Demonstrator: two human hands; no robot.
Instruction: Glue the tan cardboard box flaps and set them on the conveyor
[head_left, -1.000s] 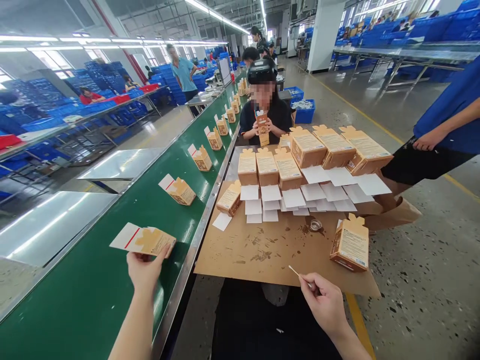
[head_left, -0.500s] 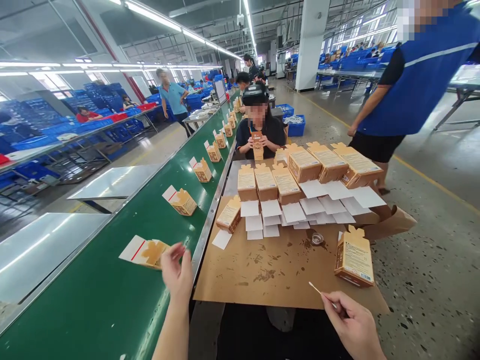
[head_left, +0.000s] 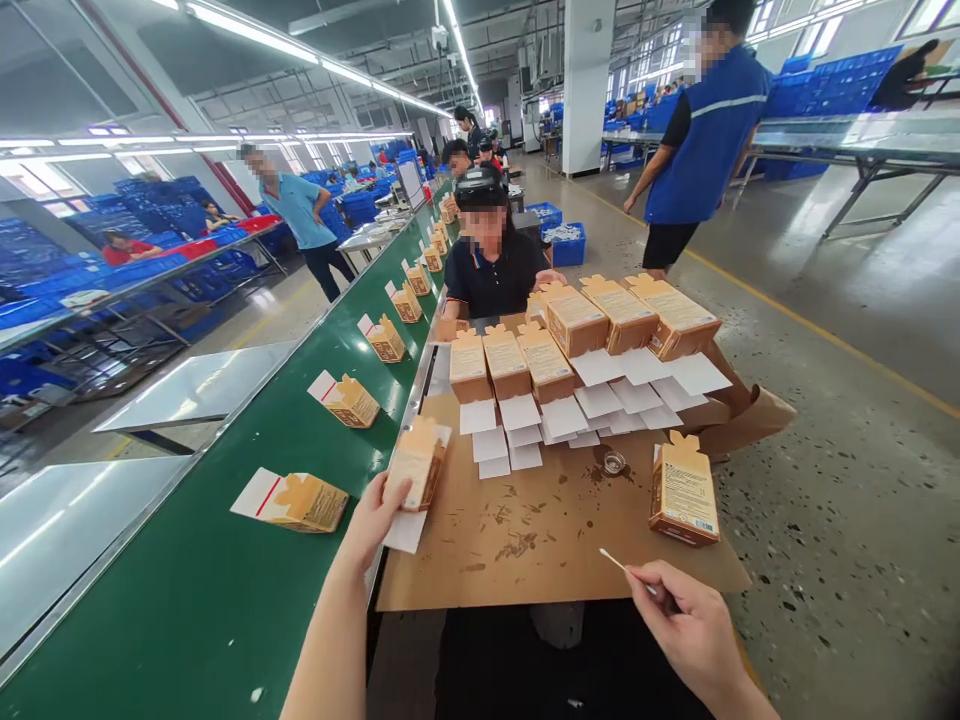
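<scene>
green conveyor, left hand holding carton, label print blurred

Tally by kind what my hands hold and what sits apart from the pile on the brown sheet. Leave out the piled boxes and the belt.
Boxes: 2 (held box in the left hand; lone box at the right of the sheet)
Swab: 1, in the right hand
Dish: 1
Total: 4

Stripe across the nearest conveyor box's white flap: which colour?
The stripe is red, clearest in the head view.
</scene>
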